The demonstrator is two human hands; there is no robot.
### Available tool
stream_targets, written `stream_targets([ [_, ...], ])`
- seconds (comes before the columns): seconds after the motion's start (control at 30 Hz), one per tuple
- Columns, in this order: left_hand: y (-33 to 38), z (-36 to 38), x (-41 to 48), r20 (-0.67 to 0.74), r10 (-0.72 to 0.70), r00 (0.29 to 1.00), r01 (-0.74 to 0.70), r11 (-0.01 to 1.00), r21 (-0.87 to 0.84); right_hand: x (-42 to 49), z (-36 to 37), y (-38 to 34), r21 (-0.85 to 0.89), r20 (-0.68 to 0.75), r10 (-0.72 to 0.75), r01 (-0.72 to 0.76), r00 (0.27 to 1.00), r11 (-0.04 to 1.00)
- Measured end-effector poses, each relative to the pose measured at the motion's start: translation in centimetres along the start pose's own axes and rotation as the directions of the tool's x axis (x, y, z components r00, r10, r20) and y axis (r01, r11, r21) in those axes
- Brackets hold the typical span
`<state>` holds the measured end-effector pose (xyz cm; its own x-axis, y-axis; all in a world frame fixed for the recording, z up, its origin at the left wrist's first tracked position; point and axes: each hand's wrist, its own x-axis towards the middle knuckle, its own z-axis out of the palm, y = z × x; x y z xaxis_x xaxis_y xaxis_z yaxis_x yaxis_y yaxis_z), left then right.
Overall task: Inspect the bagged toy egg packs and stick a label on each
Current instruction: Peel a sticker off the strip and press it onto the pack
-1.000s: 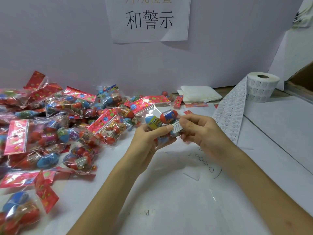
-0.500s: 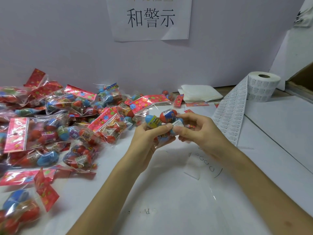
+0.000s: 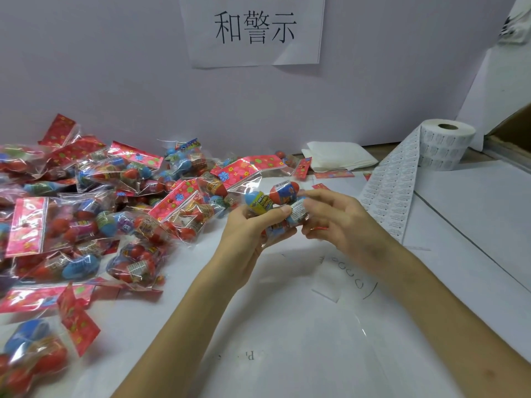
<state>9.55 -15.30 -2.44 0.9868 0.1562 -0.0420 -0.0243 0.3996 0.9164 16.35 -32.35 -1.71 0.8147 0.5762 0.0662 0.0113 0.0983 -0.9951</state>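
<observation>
The left hand (image 3: 253,225) curls its fingers round a small clear plastic pack of blue and red toy eggs (image 3: 275,201), with the thumb lying over the top. The right hand (image 3: 336,222) pinches the other end of the same pack. Its fingertips sit by a little white label with tiny black print (image 3: 297,209). I cannot tell if that label is stuck down all the way. The pack is up off the table, near the middle of the view, and the two hands hide its lower part.

Under the hands is a big flat white table (image 3: 316,354) with a shiny top. It has some curly pen marks at five o'clock from the hands. At twelve o'clock stands a pale purple wall (image 3: 115,67). A white paper sign with big black letters (image 3: 255,27) hangs on it.

From nine to eleven o'clock lies a big messy pile of clear bags with red flowery tops (image 3: 100,202). Each bag has blue and red eggs inside. The closest bags come right up beside the left hand. One more bag of eggs (image 3: 31,357) lies alone at seven o'clock.

At two o'clock a fat white roll of labels (image 3: 444,145) sits with its hole facing up. A long white strip of labels (image 3: 393,191) runs from it down across the table and passes just behind the right hand. At one o'clock, close to the wall, lies a folded white cloth (image 3: 336,155). A brown cardboard box (image 3: 514,133) peeks in at the edge past the roll.
</observation>
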Motion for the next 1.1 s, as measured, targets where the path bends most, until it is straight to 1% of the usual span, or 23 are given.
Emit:
stream_targets([
  [0.07, -0.11, 0.04, 0.00, -0.003, 0.000, 1.000, 0.000, 1.000, 0.015, -0.12, 0.26, 0.25, -0.159, -0.070, -0.086, 0.074, 0.994, 0.984],
  [0.1, -0.11, 0.04, 0.00, 0.001, -0.005, 1.000, 0.005, 1.000, 0.006, -0.08, 0.31, 0.35, -0.178, -0.086, -0.104, 0.088, 0.991, 0.980],
  [0.2, 0.03, -0.07, -0.02, 0.024, -0.038, 0.999, 0.039, 0.998, -0.048, -0.04, 0.22, 0.14, -0.068, -0.061, -0.064, 0.060, 0.996, 0.996],
  [0.3, 0.07, -0.08, -0.04, 0.042, -0.037, 0.998, 0.040, 0.996, -0.080, 0.05, -0.06, -0.09, 0.029, -0.030, -0.027, 0.027, 0.999, 0.999],
  [0.37, 0.02, 0.10, -0.08, 0.028, -0.034, 0.999, 0.036, 0.994, -0.101, 0.18, -0.11, -0.12, 0.038, -0.052, -0.021, 0.023, 0.998, 0.999],
  [0.5, 0.10, 0.23, -0.07, -0.006, -0.047, 0.999, 0.046, 0.992, -0.121, 0.31, -0.06, -0.26, 0.033, -0.164, -0.024, 0.029, 0.986, 0.999],
  [0.6, 0.13, 0.20, -0.05, -0.007, -0.043, 0.999, 0.042, 0.993, -0.110, 0.18, -0.06, -0.26, -0.028, -0.205, -0.070, 0.066, 0.976, 0.997],
  [0.77, -0.04, 0.28, -0.14, 0.015, -0.035, 0.999, 0.035, 0.997, -0.066, -0.14, 0.58, 0.08, -0.198, -0.165, -0.137, 0.103, 0.977, 0.975],
  [0.87, 0.00, 0.18, -0.18, 0.036, -0.061, 0.997, 0.064, 0.995, -0.075, -0.05, 0.47, 0.16, -0.187, -0.124, -0.165, 0.140, 0.979, 0.972],
  [1.0, 0.21, -0.07, -0.26, 0.060, -0.077, 0.995, 0.083, 0.991, -0.105, 0.05, 0.05, 0.23, -0.130, -0.087, -0.149, 0.137, 0.985, 0.982],
  [1.1, 0.20, 0.05, -0.27, 0.064, -0.069, 0.996, 0.075, 0.993, -0.092, 0.11, -0.11, 0.38, -0.113, -0.093, -0.141, 0.130, 0.986, 0.985],
])
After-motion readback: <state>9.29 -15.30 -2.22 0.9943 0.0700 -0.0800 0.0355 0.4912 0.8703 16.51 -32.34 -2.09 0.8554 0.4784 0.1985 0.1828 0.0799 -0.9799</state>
